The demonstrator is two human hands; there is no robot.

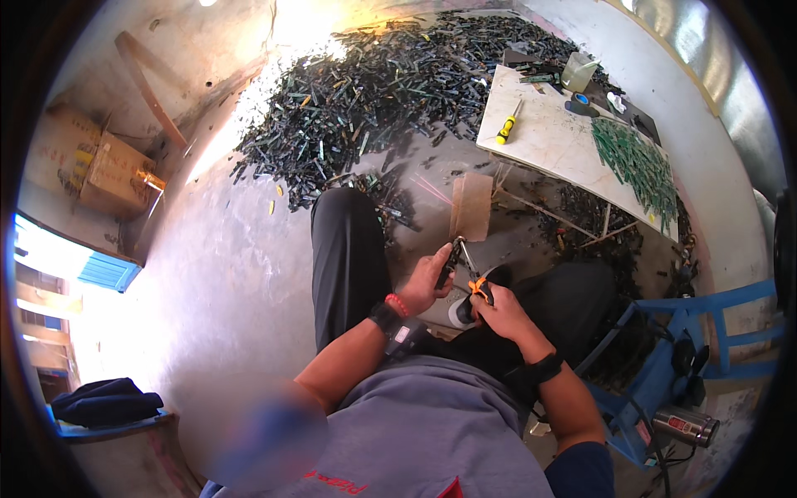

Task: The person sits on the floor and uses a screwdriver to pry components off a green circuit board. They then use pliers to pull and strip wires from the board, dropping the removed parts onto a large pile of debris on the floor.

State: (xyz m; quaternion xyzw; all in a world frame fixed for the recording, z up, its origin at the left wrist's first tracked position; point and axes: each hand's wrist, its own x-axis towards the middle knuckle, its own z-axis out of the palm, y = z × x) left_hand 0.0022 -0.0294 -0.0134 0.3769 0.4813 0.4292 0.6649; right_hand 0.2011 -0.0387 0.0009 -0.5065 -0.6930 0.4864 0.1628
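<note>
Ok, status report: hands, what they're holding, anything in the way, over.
Left hand gripping dark strip. Right hand closed on orange-and-black-handled tool, tip near strip's upper end. Brown board just beyond.

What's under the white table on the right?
Under the white table, a heap of dark strips and thin metal bars show; the tabletop covers whatever lies farther back.

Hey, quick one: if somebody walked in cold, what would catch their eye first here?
Probably the big heap of dark strips spread over the floor at the top of the view. Next, the bright green strips on the right part of the pale tabletop. Then, near the centre, the right hand gripping an orange-and-black-handled tool.
</note>
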